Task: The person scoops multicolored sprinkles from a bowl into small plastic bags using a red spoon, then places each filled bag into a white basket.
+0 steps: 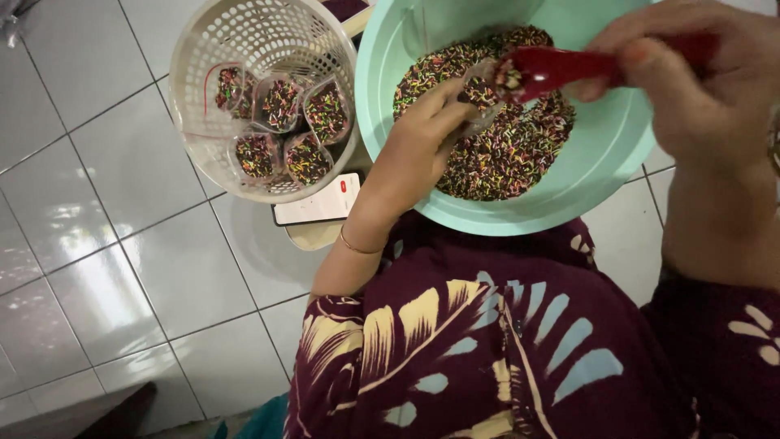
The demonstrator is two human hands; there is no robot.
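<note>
Pouch: small clear bag pinched in my left hand, over the mint bowl.
Spoon: red scoop clamped in my right hand — at the pouch mouth.
Risk: I judge sprinkles may miss if the scoop tips wide — onto the tiles.
Nearby: basket of filled pouches.

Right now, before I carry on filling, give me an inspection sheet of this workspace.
Surface: pale tiled floor, glossy with glare.
Job's things: mint bowl of multicoloured sprinkles; red scoop; small clear bag at the scoop's mouth; white perforated basket holding five filled bags.
Clutter: white phone lying partly under the basket.
Grippers: left hand holds the bag; right hand grips the scoop handle.
Cables: nothing seen.
Surroundings: patterned maroon garment in the foreground.
</note>
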